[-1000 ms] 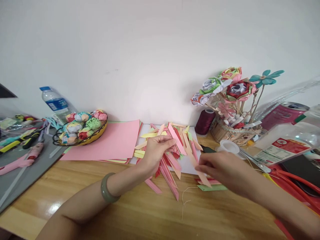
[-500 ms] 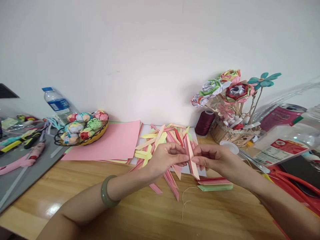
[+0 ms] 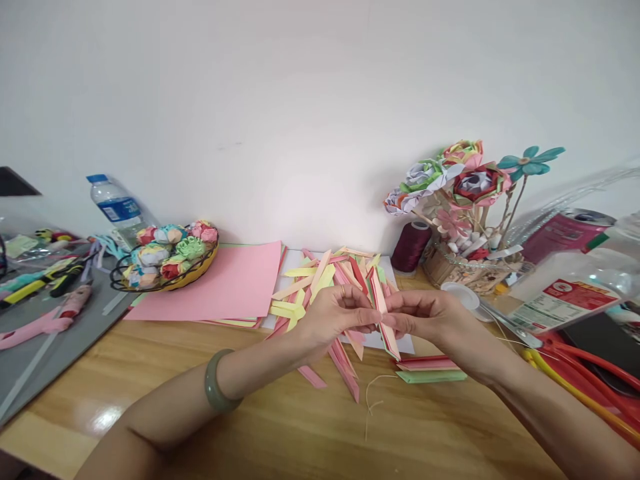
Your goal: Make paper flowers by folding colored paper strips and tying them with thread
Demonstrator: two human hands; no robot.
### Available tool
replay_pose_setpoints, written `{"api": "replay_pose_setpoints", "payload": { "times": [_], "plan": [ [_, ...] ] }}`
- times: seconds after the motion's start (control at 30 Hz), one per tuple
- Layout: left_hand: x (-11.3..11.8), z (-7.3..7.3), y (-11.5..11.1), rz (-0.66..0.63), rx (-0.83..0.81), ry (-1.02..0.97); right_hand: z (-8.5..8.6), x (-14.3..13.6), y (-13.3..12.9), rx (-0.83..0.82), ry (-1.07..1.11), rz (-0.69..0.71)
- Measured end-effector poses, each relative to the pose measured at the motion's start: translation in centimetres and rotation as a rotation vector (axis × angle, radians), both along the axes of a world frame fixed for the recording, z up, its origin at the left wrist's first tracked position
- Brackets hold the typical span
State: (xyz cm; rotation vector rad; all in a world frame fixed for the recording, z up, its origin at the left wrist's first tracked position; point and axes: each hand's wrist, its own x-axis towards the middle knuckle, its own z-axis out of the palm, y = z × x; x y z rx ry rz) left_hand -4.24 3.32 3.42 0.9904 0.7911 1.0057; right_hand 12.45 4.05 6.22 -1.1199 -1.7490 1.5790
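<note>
Between my two hands is a slim stack of folded paper strips (image 3: 391, 341), peach on top with red and green edges showing beneath. My left hand (image 3: 345, 310) pinches it from the left, thumb and fingers closed on its side. My right hand (image 3: 417, 313) pinches the same stack from the right. Under and behind them lies a loose heap of folded paper strips (image 3: 320, 277) in pink, yellow, peach and red on white paper. Just below my right hand rests another small stack of folded strips (image 3: 431, 375), green and pink. A thin piece of string (image 3: 369, 403) lies nearby.
Pink paper sheets (image 3: 245, 283) lie at left under a basket of paper flowers (image 3: 213, 263). A glue gun (image 3: 60, 317) and a bottle (image 3: 115, 203) are farther left. At right stand a thread spool (image 3: 411, 248), a flower pot (image 3: 465, 273), scissors (image 3: 565, 350) and a plastic container (image 3: 560, 293).
The held stack has turned slightly, so red and green edges now show beside the peach strip. Both hands keep nearly the same place; the right forearm has shifted a little.
</note>
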Motion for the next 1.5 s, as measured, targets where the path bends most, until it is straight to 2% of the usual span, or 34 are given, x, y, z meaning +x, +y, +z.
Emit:
{"api": "replay_pose_setpoints", "payload": {
  "times": [0.17, 0.3, 0.5, 0.63, 0.73, 0.9, 1.0, 1.37, 1.43, 1.5],
  "plan": [
    [-0.3, 0.3, 0.2, -0.111, -0.052, -0.02, 0.1, 0.0, 0.0, -0.024, 0.019, -0.009],
    [-0.7, 0.6, 0.4, -0.175, 0.019, -0.065, -0.2, 0.1, 0.0, 0.012, -0.033, 0.034],
    [-0.7, 0.3, 0.5, -0.089, 0.08, -0.007, -0.2, 0.0, -0.1, 0.031, -0.039, 0.059],
    [-0.8, 0.2, 0.8, 0.019, 0.163, 0.009, -0.4, 0.0, 0.1, -0.048, -0.081, 0.1],
    [-0.9, 0.2, 1.0, 0.049, 0.175, 0.006, -0.6, 0.0, 0.2, -0.095, -0.069, 0.101],
    [-1.0, 0.3, 1.0, 0.066, 0.178, 0.026, -0.7, 0.2, 0.2, -0.001, -0.07, 0.072],
    [-0.9, 0.2, 1.0, 0.085, 0.186, 0.039, -0.9, 0.1, 0.1, 0.142, -0.152, 0.063],
    [-0.4, 0.0, 0.6, 0.13, 0.09, 0.072, -2.5, -0.6, -1.1, 1.056, -0.674, -0.028],
    [-0.3, 0.1, 0.4, 0.128, 0.065, 0.058, -2.6, -0.5, -1.2, 1.137, -0.688, 0.01],
    [-0.3, 0.3, 0.2, 0.126, 0.046, 0.04, -2.6, -0.4, -1.2, 1.149, -0.677, 0.041]
  ]
}}
